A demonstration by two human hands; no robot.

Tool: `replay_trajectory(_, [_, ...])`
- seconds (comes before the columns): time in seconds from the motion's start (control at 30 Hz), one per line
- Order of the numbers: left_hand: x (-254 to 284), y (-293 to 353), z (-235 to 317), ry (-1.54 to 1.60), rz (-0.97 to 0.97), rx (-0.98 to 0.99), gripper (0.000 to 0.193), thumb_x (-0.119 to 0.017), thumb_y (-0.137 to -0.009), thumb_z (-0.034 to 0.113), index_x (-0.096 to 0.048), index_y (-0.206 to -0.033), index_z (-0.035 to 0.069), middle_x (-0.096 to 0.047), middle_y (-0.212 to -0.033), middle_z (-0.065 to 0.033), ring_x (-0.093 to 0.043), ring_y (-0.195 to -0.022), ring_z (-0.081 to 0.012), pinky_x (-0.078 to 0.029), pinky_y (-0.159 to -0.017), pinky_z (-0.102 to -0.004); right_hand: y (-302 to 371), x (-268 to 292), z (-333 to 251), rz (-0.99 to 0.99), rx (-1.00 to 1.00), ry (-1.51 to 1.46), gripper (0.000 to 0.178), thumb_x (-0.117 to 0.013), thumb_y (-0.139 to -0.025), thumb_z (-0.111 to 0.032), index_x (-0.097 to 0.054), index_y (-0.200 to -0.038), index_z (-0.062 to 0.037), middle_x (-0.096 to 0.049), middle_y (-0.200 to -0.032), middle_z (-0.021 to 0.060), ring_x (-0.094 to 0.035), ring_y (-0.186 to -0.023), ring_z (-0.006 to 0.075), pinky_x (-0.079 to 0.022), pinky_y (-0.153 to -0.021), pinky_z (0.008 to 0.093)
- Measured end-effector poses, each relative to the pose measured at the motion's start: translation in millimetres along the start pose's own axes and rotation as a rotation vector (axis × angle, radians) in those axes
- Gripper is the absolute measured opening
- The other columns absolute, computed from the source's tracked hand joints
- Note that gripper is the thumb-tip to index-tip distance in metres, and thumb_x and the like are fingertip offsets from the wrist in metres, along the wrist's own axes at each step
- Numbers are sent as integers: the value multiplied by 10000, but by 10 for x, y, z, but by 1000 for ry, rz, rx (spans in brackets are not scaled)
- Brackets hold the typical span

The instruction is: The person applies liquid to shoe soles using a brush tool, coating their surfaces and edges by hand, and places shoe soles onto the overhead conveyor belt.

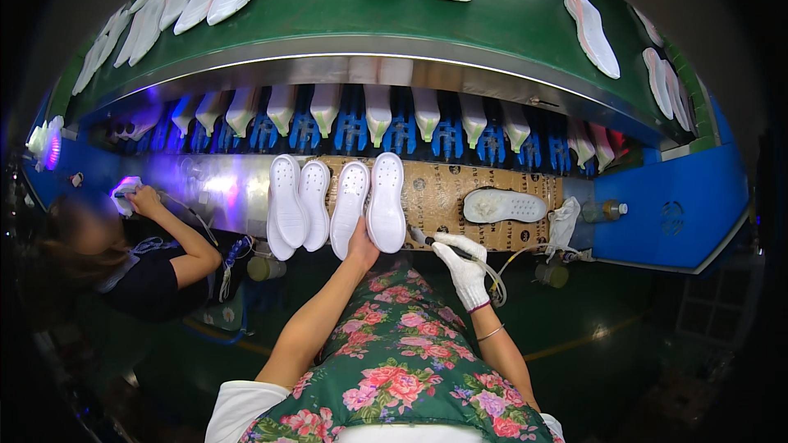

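My left hand [362, 243] is bare and grips the near end of a white shoe sole [386, 202], the rightmost of several soles lying side by side on the bench. My right hand [461, 267] wears a white glove and is closed on a thin pen-like tool [427, 240] with a hose trailing from it. The tool's tip points toward the held sole. Another white sole [503, 206] lies crosswise on the brown cardboard sheet [435, 193] to the right.
A green conveyor belt [328, 0] above carries more white soles. Below it hangs a row of blue holders [398, 131] with shoe lasts. A person on the left [139, 254] works under violet light. A small bottle [603, 211] and a white rag [565, 221] lie at right.
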State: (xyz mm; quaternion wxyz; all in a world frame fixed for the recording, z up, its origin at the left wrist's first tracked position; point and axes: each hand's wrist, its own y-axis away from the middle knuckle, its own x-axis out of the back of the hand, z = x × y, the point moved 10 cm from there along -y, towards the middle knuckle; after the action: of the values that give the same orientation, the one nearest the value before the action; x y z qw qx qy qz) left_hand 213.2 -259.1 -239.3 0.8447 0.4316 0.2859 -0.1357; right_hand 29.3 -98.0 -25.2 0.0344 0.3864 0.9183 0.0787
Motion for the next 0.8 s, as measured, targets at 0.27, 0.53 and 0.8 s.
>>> replay_trajectory(0.27, [-2054,1175,1522,-1132,-276,-922,428,-643,-912,51,-617,-1337,17,-616,-1300,-128,-593,-1177,-247,-450,-1014,-349,152,420,330,173,-150,-510,246,-713,-865,13,-708,-1101,80,-743,-994,168,-700,-769,191,-560,-690,272])
replay_trajectory(0.53, [-5141,592,2701,-1478,-300,-1650,385,-740,-831,90,-654,-1200,18,-661,-1124,-157,-679,-899,-236,-551,-808,-369,95,297,80,209,-147,-740,253,-686,-898,9,-679,-1144,65,-721,-1100,183,-697,-856,205,-566,-724,291])
replay_trajectory(0.8, [-4125,1559,3412,-816,-497,-1526,396,-726,-847,93,-582,-1204,-1,-606,-1209,-126,-613,-1057,-209,-507,-938,-345,-10,438,-208,145,-50,-1049,217,-666,-913,9,-685,-1129,29,-715,-1125,172,-682,-886,212,-545,-763,313])
